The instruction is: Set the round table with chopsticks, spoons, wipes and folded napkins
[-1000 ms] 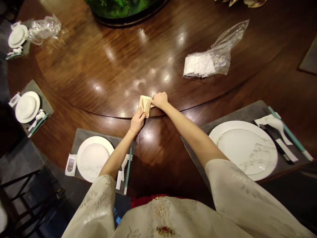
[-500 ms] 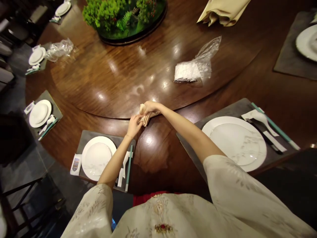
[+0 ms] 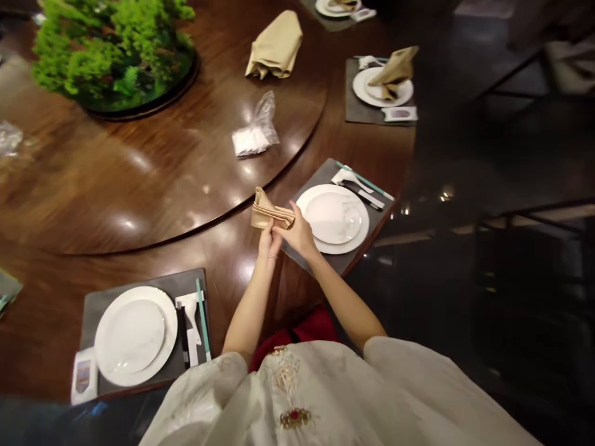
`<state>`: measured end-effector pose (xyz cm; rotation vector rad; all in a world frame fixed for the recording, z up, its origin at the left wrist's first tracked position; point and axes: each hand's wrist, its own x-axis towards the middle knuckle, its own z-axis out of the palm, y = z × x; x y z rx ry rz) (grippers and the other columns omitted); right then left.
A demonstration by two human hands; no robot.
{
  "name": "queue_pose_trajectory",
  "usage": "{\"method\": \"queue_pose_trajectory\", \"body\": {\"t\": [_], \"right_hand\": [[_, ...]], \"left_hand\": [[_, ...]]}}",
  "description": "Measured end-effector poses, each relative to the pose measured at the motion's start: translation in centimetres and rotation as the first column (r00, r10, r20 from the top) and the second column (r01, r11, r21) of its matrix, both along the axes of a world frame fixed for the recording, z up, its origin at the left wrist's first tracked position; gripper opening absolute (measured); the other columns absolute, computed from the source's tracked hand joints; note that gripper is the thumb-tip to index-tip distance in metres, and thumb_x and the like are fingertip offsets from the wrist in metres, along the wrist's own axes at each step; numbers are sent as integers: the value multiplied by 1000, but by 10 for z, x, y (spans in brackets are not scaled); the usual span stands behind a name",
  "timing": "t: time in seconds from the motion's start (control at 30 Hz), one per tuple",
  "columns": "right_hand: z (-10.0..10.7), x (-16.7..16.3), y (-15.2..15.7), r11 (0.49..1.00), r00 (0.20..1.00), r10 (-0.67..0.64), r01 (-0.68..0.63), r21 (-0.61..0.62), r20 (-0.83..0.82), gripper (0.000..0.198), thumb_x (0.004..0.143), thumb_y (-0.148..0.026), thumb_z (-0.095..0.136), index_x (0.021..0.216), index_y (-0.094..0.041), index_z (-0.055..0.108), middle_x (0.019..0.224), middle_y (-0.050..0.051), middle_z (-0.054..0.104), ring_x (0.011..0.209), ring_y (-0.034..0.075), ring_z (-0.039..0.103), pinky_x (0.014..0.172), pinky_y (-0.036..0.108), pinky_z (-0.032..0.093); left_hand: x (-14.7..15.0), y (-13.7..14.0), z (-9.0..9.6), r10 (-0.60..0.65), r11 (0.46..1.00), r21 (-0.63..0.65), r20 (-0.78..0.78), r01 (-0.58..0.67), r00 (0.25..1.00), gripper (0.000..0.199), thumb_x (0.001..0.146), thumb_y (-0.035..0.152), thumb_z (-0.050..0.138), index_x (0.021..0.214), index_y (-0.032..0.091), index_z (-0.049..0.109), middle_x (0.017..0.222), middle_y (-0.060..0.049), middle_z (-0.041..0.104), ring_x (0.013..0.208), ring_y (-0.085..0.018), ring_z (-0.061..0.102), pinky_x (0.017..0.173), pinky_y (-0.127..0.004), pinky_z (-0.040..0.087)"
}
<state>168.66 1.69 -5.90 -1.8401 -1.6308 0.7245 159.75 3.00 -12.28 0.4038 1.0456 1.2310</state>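
Note:
A beige cloth napkin (image 3: 266,209), folded in pleats, is held above the table's edge between two plate settings. My left hand (image 3: 269,240) grips its lower side from beneath. At its right end my right hand (image 3: 300,232) pinches the folds, with the fingers partly raised. Just right of my hands is a stack of white plates (image 3: 332,218) on a grey placemat (image 3: 304,189). Spoon, chopsticks and a teal-sleeved stick lie along that mat's far side. The parts of the napkin under my fingers are hidden.
A second white plate stack (image 3: 132,334) sits at lower left. On the raised round turntable (image 3: 171,204) are a green plant centrepiece (image 3: 125,62), a clear plastic bag with white packets (image 3: 255,136) and a beige cloth pile (image 3: 275,46). A folded napkin (image 3: 394,71) stands on a far plate.
My view has swung right. The napkin and both hands now sit close to the right-hand plate setting, and its pleated folds show more clearly. Both hands still hold it.

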Motion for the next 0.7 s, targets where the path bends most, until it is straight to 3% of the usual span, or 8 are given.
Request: {"method": "queue_pose_trajectory", "body": {"t": [0.17,0.27,0.33,0.37,0.43,0.53,0.63,0.7], "right_hand": [[-9,88,-14,970,980,-201,198,-142,-7,27,76,-40,55,90,-18,57,84,2,65,75,15,58,64,23,43],[-2,140,-5,961,963,-204,231,-150,175,23,74,-35,56,89,-18,61,82,3,66,74,16,58,64,23,40],[-2,167,6,961,936,-153,216,-172,317,23,74,-30,56,93,-19,63,86,4,68,78,19,60,66,24,39],[-3,176,12,959,916,-117,205,-195,384,24,74,-29,56,95,-20,64,88,5,69,80,20,61,66,25,39],[-9,188,24,952,873,-32,175,-251,487,25,75,-28,55,96,-20,66,90,7,69,82,22,62,65,26,38],[-16,192,36,942,825,90,111,-316,558,27,77,-31,54,98,-19,66,92,10,69,83,23,63,64,27,37],[-20,189,42,934,801,141,87,-347,582,31,80,-39,53,99,-18,65,93,11,69,84,24,63,64,27,37],[-23,188,43,933,797,143,89,-349,587,33,81,-43,53,97,-18,65,91,11,69,84,25,63,64,28,36]], "left_hand": [[88,-6,-8,-163,979,-112,84,172,983,33,91,18,38,121,12,50,125,-12,57,119,-17,53,99,-30,45],[101,-2,-23,-257,964,-138,-251,228,933,50,86,19,51,134,18,37,134,-12,49,119,-19,52,98,-33,44],[101,9,-33,-256,952,-4,-555,306,791,60,82,21,57,138,22,34,139,-12,43,117,-20,52,96,-34,44],[101,16,-37,-248,912,81,-673,402,697,60,82,21,57,137,23,36,141,-12,41,116,-20,52,95,-33,45],[105,33,-43,-229,754,184,-826,630,515,53,83,20,54,135,22,42,142,-11,40,113,-20,54,92,-33,46],[118,59,-50,-197,535,153,-934,831,298,43,85,17,49,128,20,51,137,-10,47,111,-21,55,93,-33,44],[130,76,-58,-182,415,59,-972,908,147,31,88,19,46,115,19,61,119,-8,61,105,-21,57,89,-32,44],[133,81,-62,-163,372,41,-981,927,108,27,89,22,46,109,20,63,109,-7,65,100,-21,59,85,-30,44]]}}
